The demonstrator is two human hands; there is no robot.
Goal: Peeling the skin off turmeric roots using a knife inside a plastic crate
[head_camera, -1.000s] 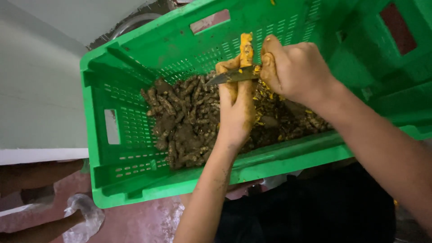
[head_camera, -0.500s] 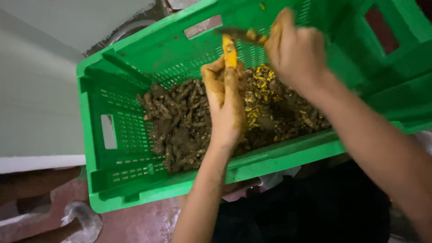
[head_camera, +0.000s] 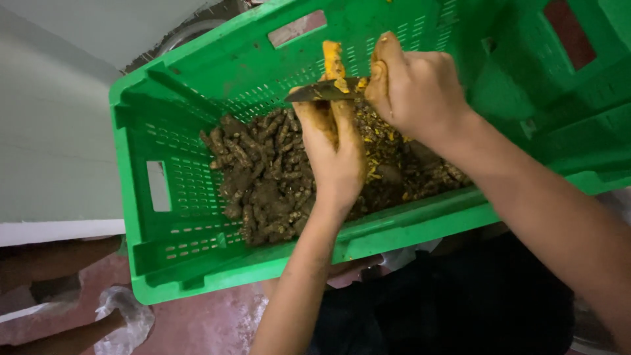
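Note:
My left hand (head_camera: pixel 335 154) holds an orange peeled root (head_camera: pixel 332 60) upright above a green plastic crate (head_camera: pixel 177 263). My right hand (head_camera: pixel 414 85) grips a small knife (head_camera: pixel 319 92), whose blade lies across the root just above my left fingers. Both hands are stained yellow. Below them the crate holds a heap of muddy brown roots (head_camera: pixel 263 177) and orange-yellow peelings (head_camera: pixel 384 141).
A second green crate (head_camera: pixel 559 59) stands at the right, touching the first. A pale wall or slab (head_camera: pixel 52 151) lies to the left. A crumpled clear plastic bag (head_camera: pixel 125 319) lies on the reddish floor at bottom left. Dark cloth (head_camera: pixel 447 309) covers the bottom centre.
The knife went up off the root to the right, then came back down across it. The view has shifted slightly.

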